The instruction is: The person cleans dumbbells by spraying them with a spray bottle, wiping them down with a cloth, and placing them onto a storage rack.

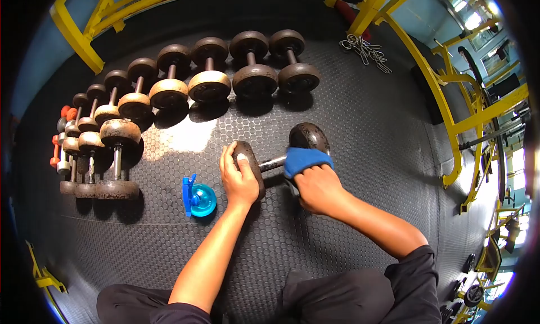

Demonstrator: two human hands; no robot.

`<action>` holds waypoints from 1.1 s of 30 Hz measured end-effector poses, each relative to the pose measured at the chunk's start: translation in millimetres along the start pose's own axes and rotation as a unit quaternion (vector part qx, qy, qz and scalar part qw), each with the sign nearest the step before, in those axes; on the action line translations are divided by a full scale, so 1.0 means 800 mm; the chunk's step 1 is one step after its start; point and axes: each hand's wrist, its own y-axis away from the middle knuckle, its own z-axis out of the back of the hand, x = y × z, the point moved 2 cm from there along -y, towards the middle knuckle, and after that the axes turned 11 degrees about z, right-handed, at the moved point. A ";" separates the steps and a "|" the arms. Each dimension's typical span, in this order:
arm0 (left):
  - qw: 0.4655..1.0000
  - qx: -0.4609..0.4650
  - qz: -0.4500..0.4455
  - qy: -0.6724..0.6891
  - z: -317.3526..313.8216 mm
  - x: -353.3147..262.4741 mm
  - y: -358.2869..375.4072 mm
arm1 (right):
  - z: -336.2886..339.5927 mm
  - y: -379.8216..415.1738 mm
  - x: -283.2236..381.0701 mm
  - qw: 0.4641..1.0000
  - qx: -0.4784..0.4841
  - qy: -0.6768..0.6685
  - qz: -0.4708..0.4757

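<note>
A dark, worn dumbbell [273,163] lies on the floor in front of me, its bar running left to right. My left hand [238,175] is wrapped over its left head, fingers on the outer face and thumb on the rim. Bunched in my right hand [318,186] is a blue cloth [306,159], pressed against the right head near the bar. The fingers of that hand are curled and partly hidden by the cloth. Left of my left forearm stands a clear blue water bottle [203,200] with a blue flip lid.
A row of dumbbells [209,86] stretches across the black studded rubber floor [360,132], with more grouped at left [117,190]. Metal spring collars [367,52] lie at the upper right. Yellow frames [444,115] stand along the right side and the back.
</note>
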 end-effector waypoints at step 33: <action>0.999 -0.006 -0.030 -0.011 0.002 -0.002 0.008 | -0.127 -0.022 0.038 0.926 -0.234 -0.287 -0.068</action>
